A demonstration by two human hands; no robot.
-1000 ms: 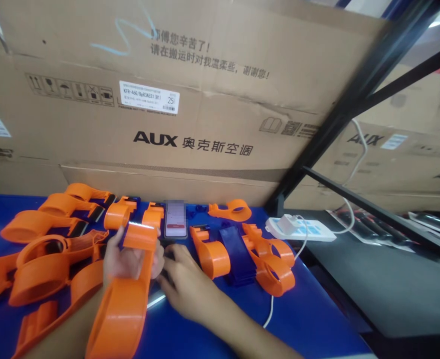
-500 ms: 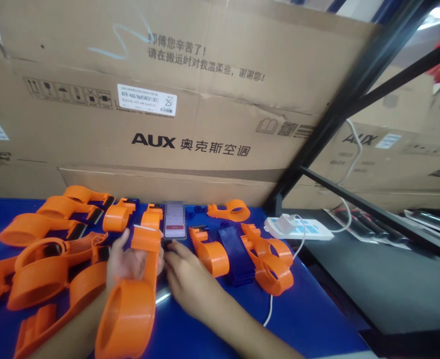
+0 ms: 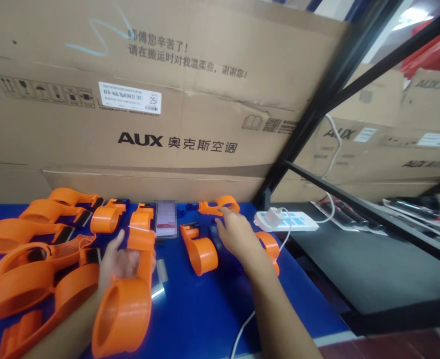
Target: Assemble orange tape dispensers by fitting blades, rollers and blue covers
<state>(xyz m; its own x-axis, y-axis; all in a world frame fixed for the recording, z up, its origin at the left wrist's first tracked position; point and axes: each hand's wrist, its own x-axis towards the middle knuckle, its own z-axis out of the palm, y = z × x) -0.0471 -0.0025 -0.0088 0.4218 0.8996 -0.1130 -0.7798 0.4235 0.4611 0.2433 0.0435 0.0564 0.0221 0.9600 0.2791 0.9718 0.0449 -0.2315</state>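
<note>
My left hand is closed round the arm of an orange tape dispenser, whose wide ring hangs toward me and whose toothed edge points away. Over on the right, my right hand reaches out with its fingers extended and apart, over dark blue flat parts that it largely covers. I see nothing held in it. Just left of these parts lies another orange tape dispenser. Past my fingertips rests one more dispenser. A small metallic piece lies beside my left hand, partly hidden.
Several orange dispensers crowd the left of the blue table. A phone stands behind my left hand. A white power strip with a plug and cable sits at the right, by a black metal frame. A large cardboard box backs the table.
My right hand has left the held dispenser's head and moved right, over the blue parts. The left hand still grips the dispenser. The view has shifted slightly to the right.
</note>
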